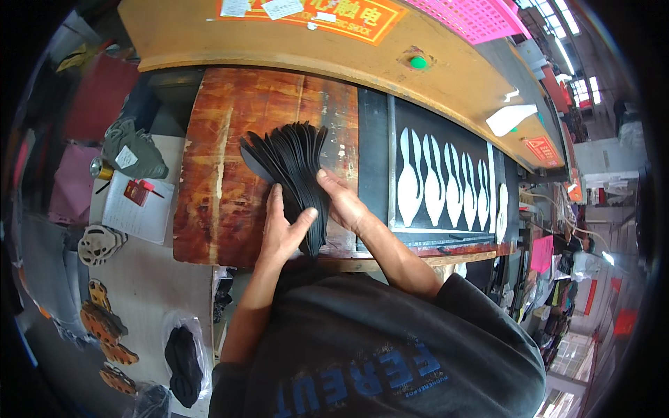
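A thick stack of thin black sole-shaped pieces (294,157) stands on edge, its far ends fanned out over the stained reddish-brown board (230,202). My left hand (282,226) clasps the near part of the stack from the left, its thumb across the edges. From the right, my right hand (341,200) presses against the stack's side, partly hidden behind it. Right of the board lies a black sheet (375,164). Beside that, a panel holds a row of several white sole-shaped outlines (433,184) of graded sizes.
A yellow-brown machine beam (279,45) with a green button (418,63) spans the far side. On it rests a pink perforated basket (474,17). To the left are a written sheet (136,209), a grey cloth bundle (132,150), orange-brown sole-shaped moulds (104,324) and a bagged black bundle (184,366).
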Action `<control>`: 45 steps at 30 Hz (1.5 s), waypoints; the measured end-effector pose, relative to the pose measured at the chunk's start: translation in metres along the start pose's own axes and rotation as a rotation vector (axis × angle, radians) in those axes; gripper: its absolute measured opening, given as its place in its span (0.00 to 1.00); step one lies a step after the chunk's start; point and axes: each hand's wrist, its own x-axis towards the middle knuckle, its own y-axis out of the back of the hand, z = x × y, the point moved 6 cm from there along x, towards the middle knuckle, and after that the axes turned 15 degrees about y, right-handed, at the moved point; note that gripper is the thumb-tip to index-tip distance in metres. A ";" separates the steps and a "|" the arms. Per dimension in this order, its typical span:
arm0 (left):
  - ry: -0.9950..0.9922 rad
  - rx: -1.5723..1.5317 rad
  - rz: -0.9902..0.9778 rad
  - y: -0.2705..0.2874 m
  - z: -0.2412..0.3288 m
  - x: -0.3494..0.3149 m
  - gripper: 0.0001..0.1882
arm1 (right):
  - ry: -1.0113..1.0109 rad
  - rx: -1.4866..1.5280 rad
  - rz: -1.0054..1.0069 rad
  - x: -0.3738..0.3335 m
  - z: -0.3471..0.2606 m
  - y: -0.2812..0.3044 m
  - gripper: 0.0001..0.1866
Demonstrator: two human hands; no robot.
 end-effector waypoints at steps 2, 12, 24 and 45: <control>0.015 0.122 0.028 -0.003 0.003 -0.005 0.62 | -0.043 0.276 -0.053 -0.006 0.001 -0.001 0.38; 0.030 -0.241 -0.072 0.022 0.018 -0.009 0.46 | 0.135 0.035 -0.101 -0.012 0.017 -0.042 0.42; 0.064 -0.280 -0.191 0.017 0.062 0.009 0.43 | -0.125 -0.084 -0.104 0.017 -0.049 -0.029 0.34; 0.087 -0.074 -0.130 0.011 0.022 0.019 0.34 | 0.022 -0.049 -0.301 0.000 -0.011 0.020 0.41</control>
